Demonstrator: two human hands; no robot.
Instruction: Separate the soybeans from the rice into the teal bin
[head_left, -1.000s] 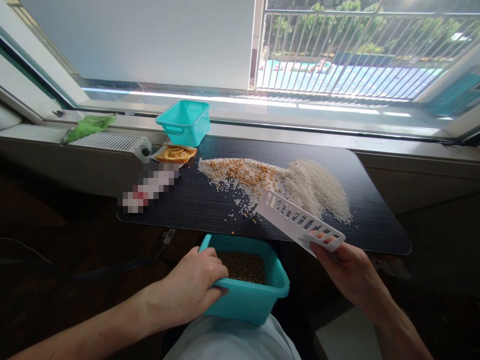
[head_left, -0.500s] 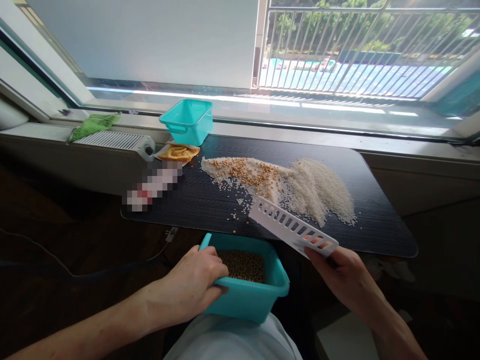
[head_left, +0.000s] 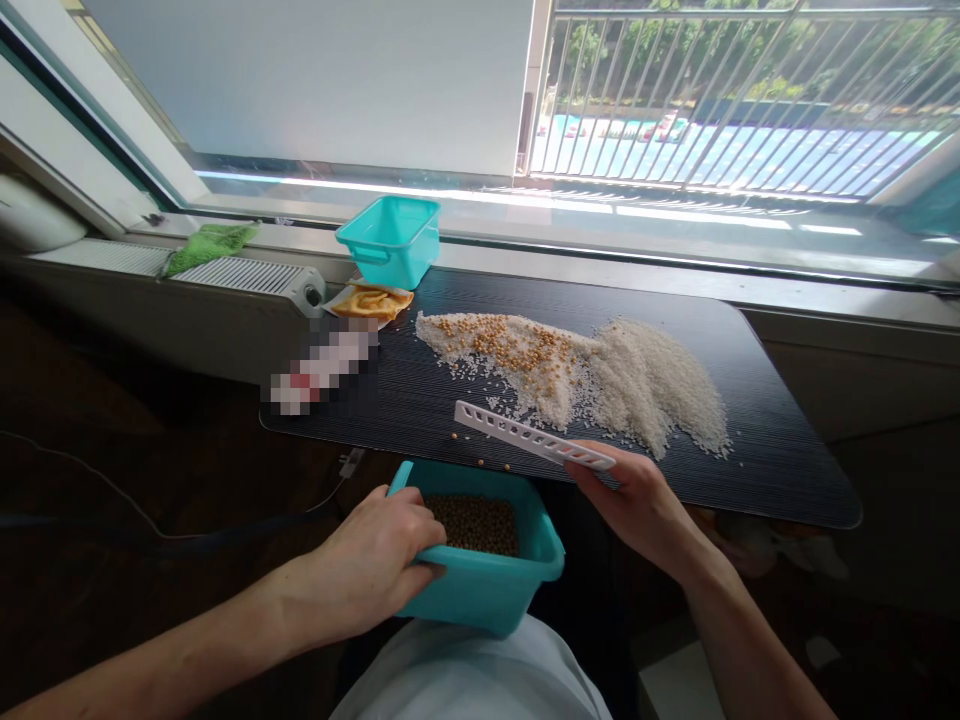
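Observation:
My left hand [head_left: 394,545] grips the left rim of a turquoise plastic bin [head_left: 480,590], held just below the table's near edge. Small round brown beans [head_left: 476,524] cover its bottom. In my right hand [head_left: 637,495] is a white slotted plastic strip [head_left: 525,437], held by its right end over the near part of the table. Beyond the strip lies a heap of white rice [head_left: 652,380]. Yellow-orange beans [head_left: 517,345] are scattered over the heap's left part. A few loose beans lie near the table edge, above the bin.
On the dark table [head_left: 780,450], a second turquoise bin [head_left: 394,245] stands at the back left by the window. In front of it sits a folded yellow cloth or packet [head_left: 373,301] beside a blurred-out item [head_left: 322,370]. A green cloth [head_left: 212,247] lies on the radiator [head_left: 247,280].
My right hand has moved left and toward me with the strip, which is now turned more edge-on. A few more loose beans lie at the table's near edge. My left hand still grips the bin.

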